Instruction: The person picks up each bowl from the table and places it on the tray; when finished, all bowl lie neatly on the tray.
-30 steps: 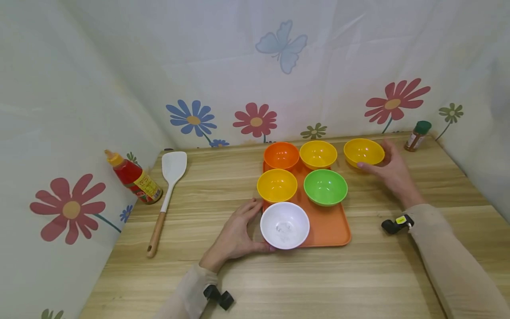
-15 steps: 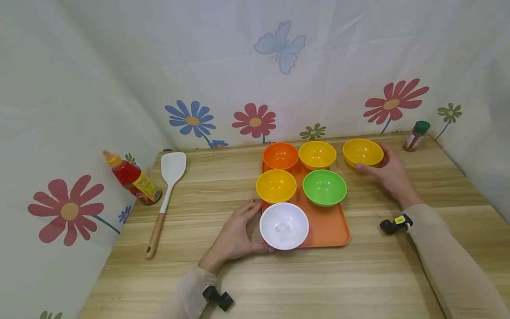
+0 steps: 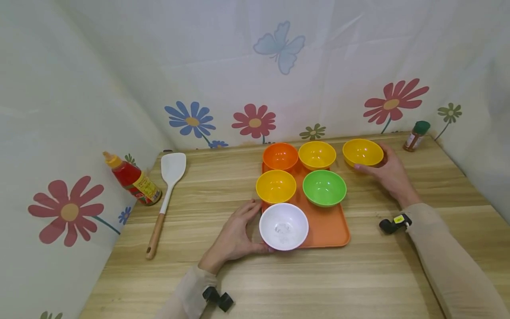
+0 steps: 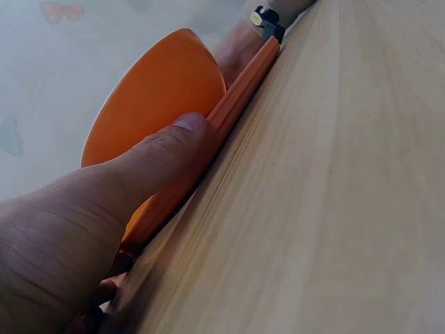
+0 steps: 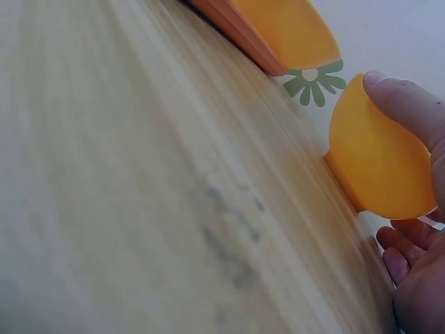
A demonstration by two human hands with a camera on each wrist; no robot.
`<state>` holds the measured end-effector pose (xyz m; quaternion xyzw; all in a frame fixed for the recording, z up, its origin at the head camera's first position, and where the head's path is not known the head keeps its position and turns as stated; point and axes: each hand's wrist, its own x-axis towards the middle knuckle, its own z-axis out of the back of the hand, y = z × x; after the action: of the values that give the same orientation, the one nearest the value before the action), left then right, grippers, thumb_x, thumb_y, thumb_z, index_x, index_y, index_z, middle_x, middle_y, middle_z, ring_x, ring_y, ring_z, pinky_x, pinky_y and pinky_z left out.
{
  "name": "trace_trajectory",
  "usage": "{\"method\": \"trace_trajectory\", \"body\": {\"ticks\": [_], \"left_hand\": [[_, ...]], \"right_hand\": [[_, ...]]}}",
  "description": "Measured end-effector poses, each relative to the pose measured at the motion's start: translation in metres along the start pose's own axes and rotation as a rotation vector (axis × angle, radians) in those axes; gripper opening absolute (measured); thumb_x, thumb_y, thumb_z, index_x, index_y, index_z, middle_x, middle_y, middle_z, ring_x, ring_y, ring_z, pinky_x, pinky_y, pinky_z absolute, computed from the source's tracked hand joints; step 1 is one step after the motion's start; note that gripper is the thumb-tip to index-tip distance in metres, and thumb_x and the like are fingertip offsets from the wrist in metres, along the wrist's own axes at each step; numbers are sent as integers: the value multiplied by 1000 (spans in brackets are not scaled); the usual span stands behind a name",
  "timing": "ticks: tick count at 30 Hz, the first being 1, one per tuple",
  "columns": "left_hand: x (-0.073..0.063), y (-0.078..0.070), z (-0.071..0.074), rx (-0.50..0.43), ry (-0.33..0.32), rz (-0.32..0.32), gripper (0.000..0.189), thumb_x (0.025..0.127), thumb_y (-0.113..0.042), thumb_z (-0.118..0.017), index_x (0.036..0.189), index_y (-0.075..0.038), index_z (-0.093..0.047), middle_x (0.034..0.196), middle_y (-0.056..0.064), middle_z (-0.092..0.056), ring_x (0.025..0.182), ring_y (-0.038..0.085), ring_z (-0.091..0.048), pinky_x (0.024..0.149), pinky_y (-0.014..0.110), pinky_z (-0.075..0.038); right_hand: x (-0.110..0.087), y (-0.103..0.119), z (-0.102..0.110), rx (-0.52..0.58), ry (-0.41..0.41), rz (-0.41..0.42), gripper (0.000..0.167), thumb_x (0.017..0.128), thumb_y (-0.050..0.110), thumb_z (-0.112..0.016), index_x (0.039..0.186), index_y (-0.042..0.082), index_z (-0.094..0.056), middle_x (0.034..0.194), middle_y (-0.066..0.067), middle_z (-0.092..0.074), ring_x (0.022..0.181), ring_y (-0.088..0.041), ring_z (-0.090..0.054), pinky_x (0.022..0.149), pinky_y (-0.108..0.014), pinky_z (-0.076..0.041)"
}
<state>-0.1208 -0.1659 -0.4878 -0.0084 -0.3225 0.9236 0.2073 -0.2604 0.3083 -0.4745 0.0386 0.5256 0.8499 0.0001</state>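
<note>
My left hand grips the near left corner of an orange tray, thumb along its front edge and fingers at its left side. Above that corner stands a bowl, white inside, whose outside looks orange in the left wrist view. Also on the tray are a yellow bowl, a green bowl, an orange bowl and another yellow bowl. Right of it, my right hand holds a separate yellow bowl by its side; its base appears to rest on the table.
A white spatula with a wooden handle lies on the table's left side. Beside it is a red sauce bottle. A small green-capped spice jar stands at the back right. A flower-printed curtain hangs behind the table.
The head view has shifted very slightly. Both hands and all the bowls keep their places.
</note>
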Motion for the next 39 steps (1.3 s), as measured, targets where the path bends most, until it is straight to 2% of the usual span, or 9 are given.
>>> {"method": "trace_trajectory", "body": {"ticks": [14, 19, 25, 34, 39], "left_hand": [[2, 0, 0, 13, 12, 3, 130, 66, -66, -103, 170, -13, -47, 175, 5, -45, 166, 29, -35, 132, 63, -33], [1, -1, 0, 9, 14, 0, 130, 66, -65, -104, 170, -12, -47, 175, 6, -46, 166, 30, -35, 132, 63, -33], [1, -1, 0, 13, 16, 7, 130, 67, -64, -104, 171, -13, -46, 176, 6, -45, 166, 31, -35, 132, 63, -33], [0, -3, 0, 18, 20, 5, 130, 67, -63, -104, 171, -11, -45, 177, 6, -44, 167, 30, -33, 133, 62, -32], [0, -2, 0, 24, 21, 7, 130, 68, -63, -103, 171, -12, -44, 177, 5, -43, 168, 28, -32, 133, 62, -31]], "right_hand": [[-1, 2, 1, 22, -21, -15, 116, 97, 52, -86, 177, 6, -16, 178, -26, -29, 156, -45, -36, 135, -63, -27], [-1, 7, 2, 42, -29, -23, 116, 96, 54, -87, 178, 10, -17, 178, -21, -32, 155, -42, -38, 134, -61, -31], [-6, 29, 8, 51, -60, -13, 111, 97, 53, -85, 179, 17, -18, 179, -16, -33, 156, -38, -39, 133, -53, -36], [-25, 77, 18, 54, -85, 114, 101, 98, 42, -87, 177, 25, -26, 173, -9, -41, 153, -32, -45, 124, -29, -47], [-37, 103, 21, 104, -86, 191, 96, 97, 29, -90, 174, 28, -32, 171, -7, -44, 150, -26, -48, 112, -12, -48]]}}
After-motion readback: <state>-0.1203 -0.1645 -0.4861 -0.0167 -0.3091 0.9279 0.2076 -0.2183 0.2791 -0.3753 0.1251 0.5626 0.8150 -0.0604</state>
